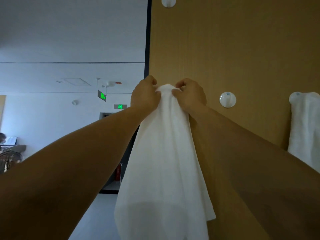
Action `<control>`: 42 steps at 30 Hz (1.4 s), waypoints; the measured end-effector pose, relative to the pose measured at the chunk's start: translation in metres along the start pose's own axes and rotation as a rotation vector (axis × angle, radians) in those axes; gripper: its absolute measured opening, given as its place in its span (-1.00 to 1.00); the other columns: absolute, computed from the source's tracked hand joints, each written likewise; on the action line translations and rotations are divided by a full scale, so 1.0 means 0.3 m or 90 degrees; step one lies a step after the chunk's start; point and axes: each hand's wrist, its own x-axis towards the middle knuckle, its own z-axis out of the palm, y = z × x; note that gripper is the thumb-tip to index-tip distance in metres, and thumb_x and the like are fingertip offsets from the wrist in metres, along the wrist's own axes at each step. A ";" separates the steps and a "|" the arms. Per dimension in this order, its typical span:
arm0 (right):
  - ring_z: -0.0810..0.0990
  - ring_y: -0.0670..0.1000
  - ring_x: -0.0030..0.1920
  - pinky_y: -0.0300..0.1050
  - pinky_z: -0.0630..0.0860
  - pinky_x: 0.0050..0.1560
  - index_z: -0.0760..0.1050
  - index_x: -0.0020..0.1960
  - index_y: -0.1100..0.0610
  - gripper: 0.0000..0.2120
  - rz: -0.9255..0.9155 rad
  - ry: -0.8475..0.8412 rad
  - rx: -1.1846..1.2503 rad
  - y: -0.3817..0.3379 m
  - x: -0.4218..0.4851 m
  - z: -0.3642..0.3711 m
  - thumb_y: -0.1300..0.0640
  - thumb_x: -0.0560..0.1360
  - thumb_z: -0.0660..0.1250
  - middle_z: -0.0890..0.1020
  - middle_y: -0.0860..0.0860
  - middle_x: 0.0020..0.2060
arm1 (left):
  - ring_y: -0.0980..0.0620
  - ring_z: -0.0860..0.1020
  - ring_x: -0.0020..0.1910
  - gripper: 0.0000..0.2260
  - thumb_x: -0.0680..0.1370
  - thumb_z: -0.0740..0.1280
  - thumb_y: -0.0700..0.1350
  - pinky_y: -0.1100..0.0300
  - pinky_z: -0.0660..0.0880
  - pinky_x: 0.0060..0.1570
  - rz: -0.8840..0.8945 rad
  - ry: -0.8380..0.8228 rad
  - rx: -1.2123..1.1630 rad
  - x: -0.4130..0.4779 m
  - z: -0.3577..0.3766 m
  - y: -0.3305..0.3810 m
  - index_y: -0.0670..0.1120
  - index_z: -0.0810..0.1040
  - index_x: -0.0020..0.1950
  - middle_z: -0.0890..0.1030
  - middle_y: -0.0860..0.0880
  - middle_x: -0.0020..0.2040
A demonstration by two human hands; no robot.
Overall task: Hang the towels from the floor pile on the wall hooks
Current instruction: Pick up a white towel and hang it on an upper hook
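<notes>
A white towel point(164, 153) hangs down against the tan wooden wall panel point(233, 49), its top bunched between my hands. My left hand point(144, 96) pinches the top of the towel on the left side. My right hand point(189, 96) pinches it on the right side. Whatever is under the towel's top is hidden. A bare round white hook point(227, 99) sits on the panel to the right of my right hand. Another bare white hook point(168, 1) is at the panel's top edge. A second white towel point(306, 129) hangs from a hook at the far right.
The panel's dark left edge point(147, 49) borders an open hallway with white walls and green exit signs point(102, 96). A red fire extinguisher point(118, 172) stands low behind the towel. A person point(2, 137) sits at a desk at the far left.
</notes>
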 end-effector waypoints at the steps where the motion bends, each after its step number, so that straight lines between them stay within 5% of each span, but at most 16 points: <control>1: 0.59 0.00 -0.01 -0.07 0.53 -0.02 0.50 0.16 -0.04 -0.79 -0.026 -0.007 -0.042 0.011 -0.013 0.009 0.00 0.54 0.27 0.61 -0.07 0.03 | -0.05 0.53 0.02 -0.77 0.55 0.27 -0.13 0.17 0.39 -0.09 0.032 0.011 0.031 -0.020 0.005 -0.008 -0.05 0.45 0.21 0.53 -0.08 0.10; 4: 0.58 -0.02 -0.02 -0.12 0.48 -0.07 0.46 0.24 -0.08 -0.73 -0.076 -0.013 -0.057 0.050 -0.066 0.039 -0.05 0.57 0.20 0.62 -0.06 0.08 | -0.05 0.49 0.05 -0.78 0.60 0.19 -0.10 0.19 0.33 -0.09 0.129 0.006 0.117 -0.081 0.023 -0.031 -0.03 0.46 0.24 0.46 -0.09 0.15; 14: 0.57 -0.02 0.03 -0.11 0.44 -0.01 0.44 0.32 -0.07 -0.64 -0.091 -0.036 -0.027 0.090 -0.115 0.046 -0.10 0.64 0.00 0.63 -0.06 0.10 | -0.05 0.48 0.19 -0.55 0.58 0.22 0.02 0.10 0.41 0.19 0.056 -0.110 -0.061 -0.131 0.016 -0.061 0.01 0.28 0.45 0.46 -0.11 0.28; 20: 0.51 -0.04 -0.03 -0.26 0.38 -0.10 0.26 0.45 -0.16 -0.58 -0.126 -0.014 -0.030 0.092 -0.093 0.046 0.06 0.61 0.14 0.40 -0.09 0.16 | -0.05 0.43 0.25 -0.61 0.58 0.22 -0.09 0.17 0.34 0.21 0.111 -0.114 0.035 -0.110 0.022 -0.047 -0.12 0.39 0.41 0.41 -0.11 0.32; 23: 0.48 -0.10 -0.04 -0.40 0.35 -0.11 0.34 0.42 -0.11 -0.61 -0.156 -0.055 -0.007 0.088 -0.105 0.065 0.11 0.62 0.13 0.39 -0.12 0.09 | -0.08 0.48 0.20 -0.65 0.59 0.19 -0.15 0.20 0.35 0.17 0.115 -0.140 0.063 -0.100 0.013 -0.045 -0.16 0.41 0.38 0.47 -0.13 0.27; 27: 0.56 0.00 0.13 -0.15 0.48 0.10 0.44 0.35 0.02 -0.66 -0.095 -0.054 0.010 0.091 -0.102 0.078 0.13 0.60 0.13 0.59 -0.01 0.18 | -0.10 0.49 0.20 -0.65 0.60 0.17 -0.16 0.17 0.36 0.18 0.076 -0.149 0.062 -0.120 0.017 -0.036 -0.16 0.40 0.38 0.49 -0.15 0.27; 31: 0.58 0.04 -0.10 -0.08 0.47 -0.17 0.53 0.15 -0.01 -0.72 -0.118 -0.058 -0.090 0.108 -0.128 0.059 0.12 0.56 0.10 0.62 0.00 -0.03 | -0.10 0.50 0.15 -0.67 0.61 0.14 -0.14 0.16 0.37 0.13 0.073 -0.143 0.082 -0.137 0.019 -0.036 -0.16 0.42 0.35 0.49 -0.15 0.23; 33: 0.52 0.04 -0.24 -0.12 0.33 -0.31 0.47 -0.14 -0.03 -0.80 -0.112 -0.059 -0.131 0.114 -0.150 0.055 0.11 0.53 0.08 0.57 -0.01 -0.21 | -0.08 0.50 -0.03 -0.80 0.60 0.14 -0.12 0.24 0.37 -0.06 0.077 -0.132 0.104 -0.147 0.021 -0.046 -0.13 0.52 0.08 0.54 -0.11 0.02; 36: 0.40 -0.08 -0.38 -0.17 0.21 -0.40 0.27 -0.33 -0.07 -0.72 -0.095 -0.072 -0.122 0.106 -0.173 0.049 0.14 0.53 0.11 0.44 -0.11 -0.38 | 0.04 0.35 -0.31 -0.74 0.57 0.16 -0.14 0.26 0.18 -0.38 0.058 -0.135 0.102 -0.155 0.019 -0.043 -0.04 0.25 -0.32 0.35 0.02 -0.32; 39: 0.41 -0.12 -0.37 -0.19 0.25 -0.40 0.31 -0.30 -0.07 -0.76 -0.084 -0.096 -0.117 0.095 -0.173 0.034 0.10 0.55 0.14 0.45 -0.14 -0.37 | 0.06 0.35 -0.31 -0.84 0.58 0.15 -0.12 0.26 0.20 -0.38 0.026 -0.162 0.086 -0.154 0.021 -0.032 -0.09 0.31 -0.20 0.34 0.03 -0.32; 42: 0.50 -0.04 -0.31 -0.16 0.39 -0.35 0.51 -0.18 0.04 -0.79 -0.070 -0.117 -0.139 0.089 -0.165 0.019 0.04 0.53 0.15 0.58 -0.04 -0.26 | -0.04 0.47 -0.11 -0.87 0.59 0.15 -0.10 0.24 0.31 -0.27 0.025 -0.153 0.048 -0.170 0.022 -0.032 -0.12 0.40 0.05 0.48 -0.04 -0.12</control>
